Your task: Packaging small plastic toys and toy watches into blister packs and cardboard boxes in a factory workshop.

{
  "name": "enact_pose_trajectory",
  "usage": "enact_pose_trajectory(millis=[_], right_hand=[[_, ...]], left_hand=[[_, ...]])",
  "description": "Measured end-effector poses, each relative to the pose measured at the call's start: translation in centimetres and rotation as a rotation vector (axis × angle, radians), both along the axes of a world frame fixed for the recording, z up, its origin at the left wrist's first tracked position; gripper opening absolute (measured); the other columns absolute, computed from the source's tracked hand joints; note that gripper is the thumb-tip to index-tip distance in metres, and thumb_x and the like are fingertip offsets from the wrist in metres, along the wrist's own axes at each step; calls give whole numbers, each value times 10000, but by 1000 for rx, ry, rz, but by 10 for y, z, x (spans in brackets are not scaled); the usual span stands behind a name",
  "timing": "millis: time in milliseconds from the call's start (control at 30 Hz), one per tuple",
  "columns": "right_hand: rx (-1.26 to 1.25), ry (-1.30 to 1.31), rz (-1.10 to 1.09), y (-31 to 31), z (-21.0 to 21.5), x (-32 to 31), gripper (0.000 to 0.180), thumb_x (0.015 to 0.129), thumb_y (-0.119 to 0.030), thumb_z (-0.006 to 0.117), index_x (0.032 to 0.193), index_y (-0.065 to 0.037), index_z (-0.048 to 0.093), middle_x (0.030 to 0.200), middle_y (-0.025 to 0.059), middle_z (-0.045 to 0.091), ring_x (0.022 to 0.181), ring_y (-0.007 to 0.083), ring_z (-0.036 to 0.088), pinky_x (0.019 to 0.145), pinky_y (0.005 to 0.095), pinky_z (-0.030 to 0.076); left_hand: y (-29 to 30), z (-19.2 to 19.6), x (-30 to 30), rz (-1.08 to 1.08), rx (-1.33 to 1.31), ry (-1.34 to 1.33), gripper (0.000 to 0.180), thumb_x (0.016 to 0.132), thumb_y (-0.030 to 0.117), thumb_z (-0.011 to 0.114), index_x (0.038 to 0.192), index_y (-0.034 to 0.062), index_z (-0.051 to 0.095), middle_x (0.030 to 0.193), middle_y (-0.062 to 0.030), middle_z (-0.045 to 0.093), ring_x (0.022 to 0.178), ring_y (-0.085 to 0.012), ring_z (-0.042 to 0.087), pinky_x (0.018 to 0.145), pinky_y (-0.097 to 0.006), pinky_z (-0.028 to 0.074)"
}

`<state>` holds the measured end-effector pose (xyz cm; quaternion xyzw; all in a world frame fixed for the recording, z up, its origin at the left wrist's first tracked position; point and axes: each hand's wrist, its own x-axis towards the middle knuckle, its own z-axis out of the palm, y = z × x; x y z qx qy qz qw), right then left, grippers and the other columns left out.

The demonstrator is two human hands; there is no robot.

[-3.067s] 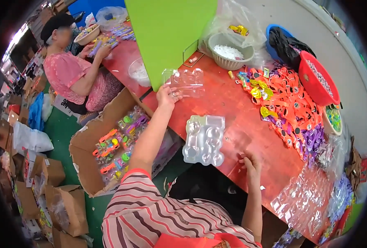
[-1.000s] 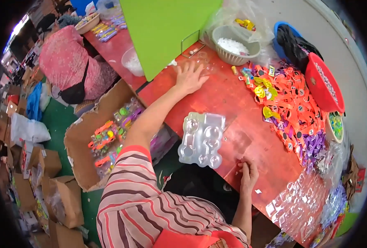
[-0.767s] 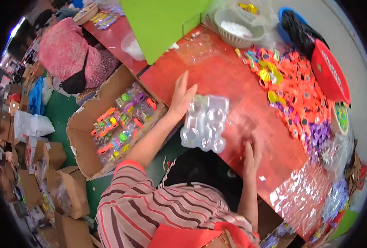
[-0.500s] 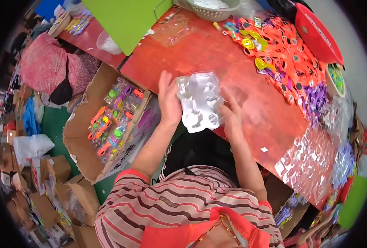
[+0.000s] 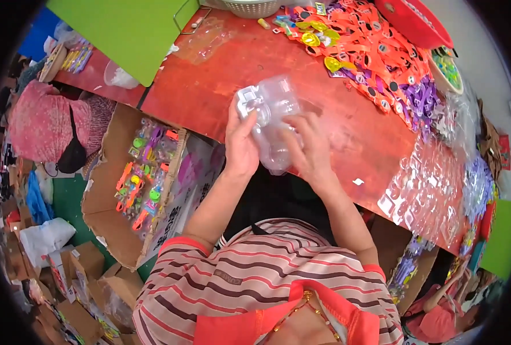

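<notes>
A clear plastic blister tray [image 5: 278, 100] with moulded hollows is held tilted over the near edge of the red table. My left hand [image 5: 242, 148] grips its left side, the thumb lying across the front. From the right, my right hand [image 5: 314, 150] has its bent fingers on the tray's middle; the fingertips are partly hidden against the plastic. The hollows show no toy in them.
The red table [image 5: 221, 86] bears a heap of orange toy watches [image 5: 376, 49] at far right and clear blister trays [image 5: 428, 190] at near right. An open carton [image 5: 109, 190] of packed toys stands left. Beyond it a person in pink [image 5: 43, 126] bends over.
The tray has turned and tilted, its clear hollows now facing up more. My right hand has moved from its right edge in over its middle. The view has shifted to the right.
</notes>
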<state>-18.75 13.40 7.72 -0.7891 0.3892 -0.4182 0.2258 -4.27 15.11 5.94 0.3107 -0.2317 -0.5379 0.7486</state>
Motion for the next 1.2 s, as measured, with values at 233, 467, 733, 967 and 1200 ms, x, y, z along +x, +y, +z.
enact_pose_trajectory(millis=[233, 467, 733, 967, 1200], right_hand=[[-121, 266, -49, 1, 28, 23, 196, 804, -149, 639, 939, -11, 611, 881, 140, 576, 788, 337, 585, 673, 429, 464], [245, -53, 65, -15, 28, -1, 154, 787, -123, 678, 878, 1, 667, 787, 119, 604, 706, 230, 607, 644, 310, 466], [354, -317, -93, -24, -4, -9, 134, 864, -137, 623, 842, -7, 644, 696, 24, 580, 622, 109, 546, 561, 262, 420], [123, -1089, -474, -62, 56, -142, 124, 939, -116, 509, 874, -44, 587, 613, -28, 453, 551, 56, 413, 500, 220, 319], [-517, -67, -279, -70, 38, -50, 129, 858, 32, 552, 950, -34, 614, 844, 106, 610, 724, 224, 585, 640, 311, 470]], left_hand=[[2, 18, -24, -97, -29, 150, 516, 1030, 367, 273, 1444, 61, 316, 1399, -78, 432, 1293, -223, 399, 1102, -379, 284], [2, 14, -23, -251, -73, -27, 622, 973, 270, 478, 1488, 45, 212, 1426, -95, 389, 1310, -209, 376, 1101, -360, 277], [-11, -25, -12, -46, -66, -90, 674, 782, 30, 455, 1433, -10, 286, 1278, -115, 494, 1158, -195, 496, 1008, -318, 379], [-34, -46, 93, 190, 123, -27, 703, 683, 11, 429, 1379, -10, 329, 1224, -158, 510, 1124, -280, 536, 986, -392, 445], [-39, 7, 94, 474, -59, -1363, 793, 745, 147, 592, 1466, 71, 270, 1511, -284, 146, 1408, -435, 150, 1134, -465, 190]])
